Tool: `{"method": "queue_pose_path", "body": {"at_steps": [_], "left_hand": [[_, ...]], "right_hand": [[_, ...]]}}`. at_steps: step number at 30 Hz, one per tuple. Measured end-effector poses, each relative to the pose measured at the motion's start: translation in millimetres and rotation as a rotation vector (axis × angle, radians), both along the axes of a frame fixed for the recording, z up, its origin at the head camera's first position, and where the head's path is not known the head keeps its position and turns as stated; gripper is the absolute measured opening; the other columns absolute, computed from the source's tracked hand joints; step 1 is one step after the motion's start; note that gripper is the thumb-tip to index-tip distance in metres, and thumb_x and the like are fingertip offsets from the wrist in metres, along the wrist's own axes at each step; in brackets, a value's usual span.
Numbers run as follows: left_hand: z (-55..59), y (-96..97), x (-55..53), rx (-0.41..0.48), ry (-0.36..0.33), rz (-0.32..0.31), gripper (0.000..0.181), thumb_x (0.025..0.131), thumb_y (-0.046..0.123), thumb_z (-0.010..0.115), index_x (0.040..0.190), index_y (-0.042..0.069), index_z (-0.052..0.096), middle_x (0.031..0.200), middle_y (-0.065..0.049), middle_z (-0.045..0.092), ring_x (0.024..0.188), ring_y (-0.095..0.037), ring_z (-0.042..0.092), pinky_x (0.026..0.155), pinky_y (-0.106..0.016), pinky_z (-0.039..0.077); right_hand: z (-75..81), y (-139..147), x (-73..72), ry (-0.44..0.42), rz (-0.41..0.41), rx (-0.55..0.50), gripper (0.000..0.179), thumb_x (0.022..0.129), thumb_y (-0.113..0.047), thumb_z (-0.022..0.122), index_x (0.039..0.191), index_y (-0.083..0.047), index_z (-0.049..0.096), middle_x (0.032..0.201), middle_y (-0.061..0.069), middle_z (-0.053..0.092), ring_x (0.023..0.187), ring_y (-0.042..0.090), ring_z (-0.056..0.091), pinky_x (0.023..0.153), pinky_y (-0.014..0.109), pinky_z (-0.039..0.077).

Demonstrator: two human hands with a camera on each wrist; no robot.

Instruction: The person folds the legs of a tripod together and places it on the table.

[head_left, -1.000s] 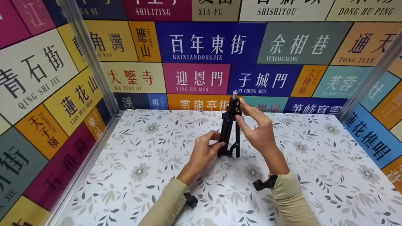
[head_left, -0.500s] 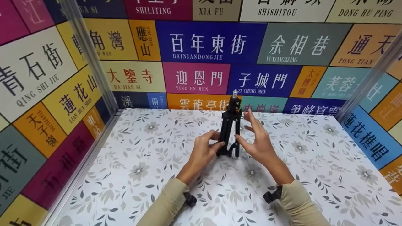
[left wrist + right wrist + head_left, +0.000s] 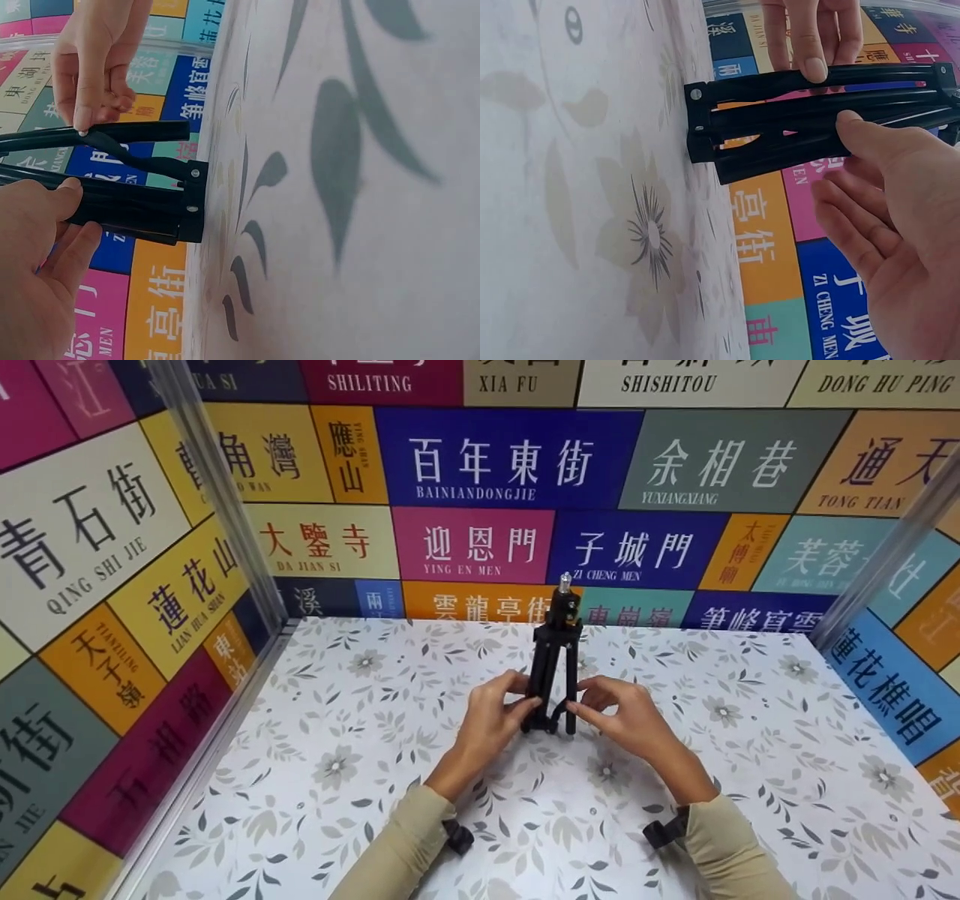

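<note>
The upright tripod stand (image 3: 546, 660) was pinched low, apparently for steadiness, by fingers of the left hand (image 3: 491, 712), its right leg (image 3: 571, 671) by those of the right hand (image 3: 634, 716).

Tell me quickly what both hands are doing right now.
Left hand: closed, holding the black tripod low down.
Right hand: closed, pinching one tripod leg.

black stand (image 3: 780, 107): kinda sideways in this shot, riveted bracket end right by the desk (image 3: 555, 315)
right hand (image 3: 911, 214): thumb on one leg, index tucked behind
left hand (image 3: 817, 30): thumb on the opposite leg
desk print: pale, greyish flowers
wall (image 3: 769, 285): loud colourful signs
</note>
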State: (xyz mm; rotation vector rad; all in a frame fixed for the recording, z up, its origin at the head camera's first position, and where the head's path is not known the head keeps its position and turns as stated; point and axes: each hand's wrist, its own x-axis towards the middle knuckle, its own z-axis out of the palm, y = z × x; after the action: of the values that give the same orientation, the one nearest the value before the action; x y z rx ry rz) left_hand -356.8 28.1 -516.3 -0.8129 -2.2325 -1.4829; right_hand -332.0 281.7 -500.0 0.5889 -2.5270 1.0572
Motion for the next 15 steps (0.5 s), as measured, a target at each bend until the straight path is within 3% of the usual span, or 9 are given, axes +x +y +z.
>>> {"method": "queue_pose_path", "body": {"at_steps": [7,15], "left_hand": [[-0.1,-1.5,-0.5,0.005,-0.001,0.002,0.017,0.096,0.009,0.082,0.112,0.009,0.075,0.110,-0.006,0.082,0.109,-0.016,0.079,0.092,-0.032,0.068],[-2.0,-1.3,-0.8,0.002,0.004,-0.006,0.017,0.097,0.010,0.082,0.112,0.009,0.075,0.110,-0.005,0.082,0.107,-0.013,0.078,0.090,-0.018,0.064]], "right_hand": [[-2.2,-6.2,-0.5,0.022,0.021,-0.033,0.026,0.097,-0.022,0.085,0.117,-0.006,0.080,0.097,0.006,0.084,0.082,0.021,0.082,0.074,0.031,0.069],[-10.4,-13.0,-1.0,0.072,0.019,-0.062,0.025,0.097,-0.018,0.084,0.119,-0.006,0.080,0.097,0.006,0.084,0.086,0.021,0.082,0.074,0.032,0.070]]}}
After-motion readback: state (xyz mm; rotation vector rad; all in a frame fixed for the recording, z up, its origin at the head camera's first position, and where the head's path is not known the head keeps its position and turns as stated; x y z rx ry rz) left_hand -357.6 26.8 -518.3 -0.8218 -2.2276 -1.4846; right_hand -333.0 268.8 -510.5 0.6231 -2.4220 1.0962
